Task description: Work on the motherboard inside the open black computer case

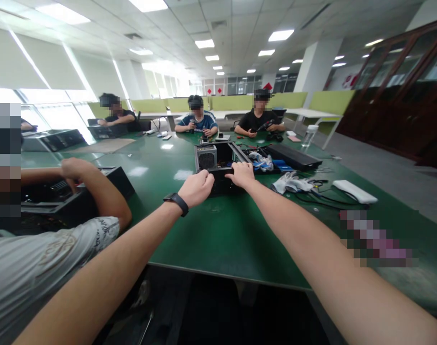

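Observation:
A black computer case [224, 184] lies open on the green table [207, 235], with a boxy power supply [206, 157] in its left part. My left hand [197, 188], a dark band on its wrist, is closed at the case's near left edge with the fingers curled in. At the near right edge, my right hand [243, 173] grips the case rim, fingers over the top and thumb toward the left. The inside of the case behind my hands is mostly dark.
To the right are a black panel [293, 157], white-and-grey work gloves [292, 183], dark cables [322, 196] and a white oblong object [355, 191]. A co-worker's arm [103, 191] reaches into another case [122, 184] at left. Several people sit across the table; a clear bottle [309, 136] stands farther back.

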Demonstrator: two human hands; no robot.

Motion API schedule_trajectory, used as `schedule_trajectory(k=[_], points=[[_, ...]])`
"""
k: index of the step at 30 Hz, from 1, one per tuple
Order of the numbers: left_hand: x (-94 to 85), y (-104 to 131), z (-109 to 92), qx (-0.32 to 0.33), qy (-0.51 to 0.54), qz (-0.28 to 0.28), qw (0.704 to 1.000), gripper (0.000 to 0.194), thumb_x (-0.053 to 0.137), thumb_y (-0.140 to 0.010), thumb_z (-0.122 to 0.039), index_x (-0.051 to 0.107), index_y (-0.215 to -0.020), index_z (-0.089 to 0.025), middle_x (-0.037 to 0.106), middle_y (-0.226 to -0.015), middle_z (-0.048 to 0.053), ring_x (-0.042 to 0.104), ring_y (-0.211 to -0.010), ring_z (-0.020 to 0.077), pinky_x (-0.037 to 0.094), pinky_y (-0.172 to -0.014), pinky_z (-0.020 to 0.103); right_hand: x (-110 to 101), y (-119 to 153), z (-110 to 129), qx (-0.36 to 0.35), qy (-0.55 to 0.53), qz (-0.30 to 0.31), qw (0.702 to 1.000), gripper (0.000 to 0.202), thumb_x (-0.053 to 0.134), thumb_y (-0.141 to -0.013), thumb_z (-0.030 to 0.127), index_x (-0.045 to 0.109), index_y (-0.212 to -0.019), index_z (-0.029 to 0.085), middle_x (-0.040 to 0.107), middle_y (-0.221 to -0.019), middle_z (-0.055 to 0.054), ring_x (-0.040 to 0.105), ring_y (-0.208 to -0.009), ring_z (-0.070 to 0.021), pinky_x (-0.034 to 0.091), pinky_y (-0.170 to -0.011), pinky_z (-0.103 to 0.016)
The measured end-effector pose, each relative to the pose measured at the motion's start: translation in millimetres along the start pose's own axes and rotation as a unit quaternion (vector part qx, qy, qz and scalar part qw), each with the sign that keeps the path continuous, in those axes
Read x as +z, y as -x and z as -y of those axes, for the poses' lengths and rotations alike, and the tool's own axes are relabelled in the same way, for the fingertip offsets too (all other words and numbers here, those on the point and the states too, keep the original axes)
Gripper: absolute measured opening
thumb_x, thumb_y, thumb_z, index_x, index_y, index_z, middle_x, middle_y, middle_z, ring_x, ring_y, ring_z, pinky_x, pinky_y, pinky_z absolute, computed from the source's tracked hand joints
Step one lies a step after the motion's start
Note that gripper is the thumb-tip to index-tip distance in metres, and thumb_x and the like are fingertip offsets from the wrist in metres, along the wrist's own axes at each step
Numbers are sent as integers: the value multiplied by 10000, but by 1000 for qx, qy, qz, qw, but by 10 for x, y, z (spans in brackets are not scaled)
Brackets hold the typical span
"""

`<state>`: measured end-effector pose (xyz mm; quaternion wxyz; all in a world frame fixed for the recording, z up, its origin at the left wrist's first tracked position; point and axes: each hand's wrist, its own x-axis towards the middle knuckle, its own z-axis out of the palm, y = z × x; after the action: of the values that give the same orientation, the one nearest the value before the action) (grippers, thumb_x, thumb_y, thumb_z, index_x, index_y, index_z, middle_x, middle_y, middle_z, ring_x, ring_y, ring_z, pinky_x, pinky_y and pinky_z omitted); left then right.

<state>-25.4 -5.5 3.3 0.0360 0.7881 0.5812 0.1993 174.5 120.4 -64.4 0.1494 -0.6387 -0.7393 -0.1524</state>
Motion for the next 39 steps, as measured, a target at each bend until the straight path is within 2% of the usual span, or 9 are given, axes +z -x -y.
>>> schedule_trajectory(k=[4,7,14,19,24,27,30,33,39], points=[[-18,10,81,-15,17,-8,1000,335,276,-1013,-374,526,-849,-224,715,-917,86,654,-853,220,406,-693,308,-25,185,38,-12,-4,-9,1000,423,593,-940,460,588,-1257,181,596,-1282,-92,596,-1127,-219,507,-968,-463],[-63,0,105,-20,28,-14,999,309,295,-1007,-381,534,-893,-222,716,-931,87,655,-873,230,420,-711,317,-78,445,110,-20,-13,-25,999,424,585,-937,485,598,-1231,179,601,-1263,-88,589,-1128,-220,489,-981,-468],[-145,-15,-86,0,35,1,999,251,364,-965,-369,543,-988,-195,716,-1014,110,655,-934,246,460,-772,332,-389,1415,274,-32,-52,-76,995,347,582,-920,510,623,-1003,176,642,-1021,-107,519,-1029,-255,310,-959,-461],[-43,64,-283,61,-46,118,990,334,444,-922,-364,571,-1112,-121,705,-1115,171,669,-982,262,494,-801,329,-754,2240,307,-48,-84,-96,991,286,585,-923,476,617,-954,194,637,-936,-73,487,-946,-236,243,-912,-426],[202,161,-374,171,-173,252,937,371,582,-855,-331,665,-1164,-144,720,-1144,158,679,-1047,271,511,-861,325,-1093,2984,326,-56,-126,-105,985,241,623,-914,445,617,-942,206,630,-872,-38,506,-894,-215,250,-916,-414],[351,214,-453,191,-216,306,907,391,688,-799,-356,717,-1135,-158,745,-1107,147,688,-1047,286,526,-862,331,-1234,3307,335,-55,-163,-108,979,203,640,-908,416,614,-933,217,622,-835,-18,517,-861,-206,265,-907,-413],[491,262,-547,189,-244,336,890,420,799,-704,-369,759,-1058,-146,748,-1114,173,694,-1041,317,545,-844,341,-1312,3488,336,-54,-179,-108,976,177,647,-905,395,616,-917,221,618,-809,-10,523,-834,-200,277,-896,-412],[639,278,-590,171,-249,347,888,420,862,-626,-322,784,-999,-146,758,-1091,176,706,-1013,317,560,-834,329,-1331,3548,328,-54,-188,-106,975,173,643,-907,393,620,-912,221,619,-801,-8,529,-824,-197,286,-886,-409],[846,190,-495,131,-265,363,884,592,924,-498,-317,784,-1050,-153,758,-1104,176,705,-1034,324,567,-858,318,-1321,3549,313,-55,-186,-119,974,176,646,-904,400,613,-923,228,614,-799,0,526,-823,-201,294,-884,-415]])
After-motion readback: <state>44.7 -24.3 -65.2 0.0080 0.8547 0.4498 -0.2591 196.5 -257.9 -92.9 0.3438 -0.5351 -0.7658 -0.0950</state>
